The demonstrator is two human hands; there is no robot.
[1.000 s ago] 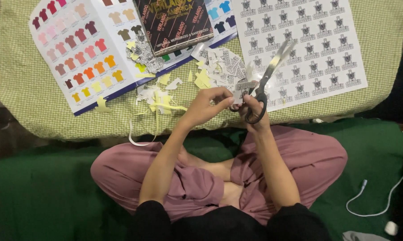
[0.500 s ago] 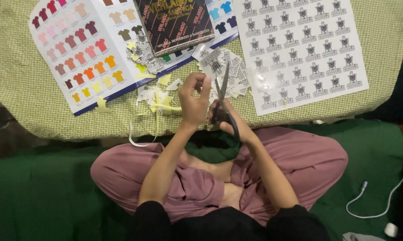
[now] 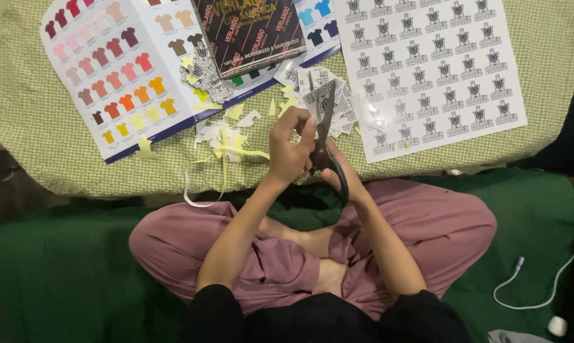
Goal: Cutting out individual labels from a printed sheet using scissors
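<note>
My right hand [image 3: 343, 176] grips the black handles of a pair of scissors [image 3: 326, 130], blades pointing away from me. My left hand [image 3: 291, 147] pinches a small printed sticker cutout [image 3: 315, 96] at the blades' tips. Both hands hover over the near edge of a green checked cushion [image 3: 52, 159]. A pile of cut stickers [image 3: 338, 101] lies just beyond the hands. A white sheet of black-and-white stickers [image 3: 436, 70] lies to the right.
An open catalogue of coloured shirt swatches [image 3: 115, 70] lies at the left, with a dark booklet [image 3: 249, 32] on it. Yellow and white paper scraps [image 3: 226, 136] litter the cushion's edge. A white cable [image 3: 541, 279] trails over the green blanket [image 3: 58, 273] at right.
The scissors swung from pointing right over the sticker sheet to pointing straight away from me. Both hands came together at the middle, and my left hand now holds a cutout at the blades.
</note>
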